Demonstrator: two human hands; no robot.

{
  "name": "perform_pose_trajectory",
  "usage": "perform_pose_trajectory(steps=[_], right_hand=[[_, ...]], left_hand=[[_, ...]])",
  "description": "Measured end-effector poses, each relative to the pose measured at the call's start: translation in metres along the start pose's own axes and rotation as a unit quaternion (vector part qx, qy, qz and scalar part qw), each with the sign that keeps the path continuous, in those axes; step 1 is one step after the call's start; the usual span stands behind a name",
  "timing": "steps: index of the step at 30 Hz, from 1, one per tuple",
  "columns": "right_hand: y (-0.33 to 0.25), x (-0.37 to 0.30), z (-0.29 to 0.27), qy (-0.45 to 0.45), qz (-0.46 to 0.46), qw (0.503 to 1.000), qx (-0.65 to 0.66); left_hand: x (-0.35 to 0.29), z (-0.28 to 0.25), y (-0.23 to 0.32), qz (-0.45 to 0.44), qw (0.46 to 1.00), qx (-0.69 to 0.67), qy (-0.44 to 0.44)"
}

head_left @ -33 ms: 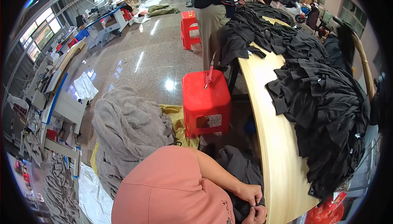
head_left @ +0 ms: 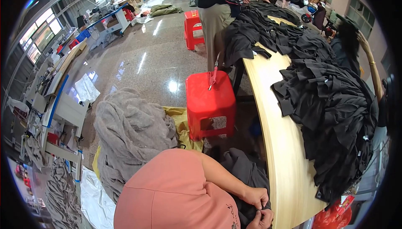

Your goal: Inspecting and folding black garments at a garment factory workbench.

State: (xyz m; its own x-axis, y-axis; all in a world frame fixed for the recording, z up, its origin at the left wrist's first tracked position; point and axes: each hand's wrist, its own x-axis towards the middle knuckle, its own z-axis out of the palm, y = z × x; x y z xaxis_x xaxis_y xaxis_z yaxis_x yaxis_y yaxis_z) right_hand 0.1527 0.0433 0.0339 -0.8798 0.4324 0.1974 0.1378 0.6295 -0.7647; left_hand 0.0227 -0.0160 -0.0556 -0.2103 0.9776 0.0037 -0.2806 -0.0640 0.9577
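My left hand (head_left: 256,197) is closed in a pinch on a dark grey garment (head_left: 245,167) beside the table's near edge. Just below it, my right hand (head_left: 261,219) pinches the same cloth, its fingertips almost meeting the left ones. The garment hangs down in folds between my body and the wooden table (head_left: 289,174). Whatever small part lies between my fingertips is too small to make out. Part of the cloth is hidden behind my pink sleeve (head_left: 167,187).
Black garments (head_left: 331,103) are heaped along the table. A red stool (head_left: 209,93) bearing a small tool stands ahead, with a grey fabric pile (head_left: 130,128) to its left. Co-workers stand at the far end and at the right; a red plastic bag (head_left: 333,216) sits near right.
At the right edge, a co-worker's raised hand and the black garment in it have shifted slightly. The far co-worker's black cloth has moved a little too. My hands look unchanged.
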Motion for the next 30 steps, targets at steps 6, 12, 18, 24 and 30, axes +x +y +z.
perform_pose_trajectory(steps=[6,12,18,24,30], right_hand=[[0.052,-0.010,0.024,0.118,-0.204,0.960,-0.149],[0.034,-0.003,0.017,0.076,-0.139,0.974,-0.162],[0.043,-0.012,0.016,0.063,-0.110,0.987,-0.103],[0.041,0.000,0.019,0.079,-0.065,0.995,0.010],[0.045,-0.002,0.017,0.040,-0.010,0.994,0.103]], left_hand=[[-0.001,-0.010,0.016,-0.020,0.997,0.060,-0.035],[-0.002,-0.017,0.023,-0.139,0.990,0.006,-0.035],[-0.003,-0.015,0.022,-0.158,0.986,0.004,-0.057],[-0.009,-0.023,0.017,-0.149,0.988,-0.018,-0.027],[-0.015,-0.019,0.018,-0.100,0.994,0.049,-0.019]])
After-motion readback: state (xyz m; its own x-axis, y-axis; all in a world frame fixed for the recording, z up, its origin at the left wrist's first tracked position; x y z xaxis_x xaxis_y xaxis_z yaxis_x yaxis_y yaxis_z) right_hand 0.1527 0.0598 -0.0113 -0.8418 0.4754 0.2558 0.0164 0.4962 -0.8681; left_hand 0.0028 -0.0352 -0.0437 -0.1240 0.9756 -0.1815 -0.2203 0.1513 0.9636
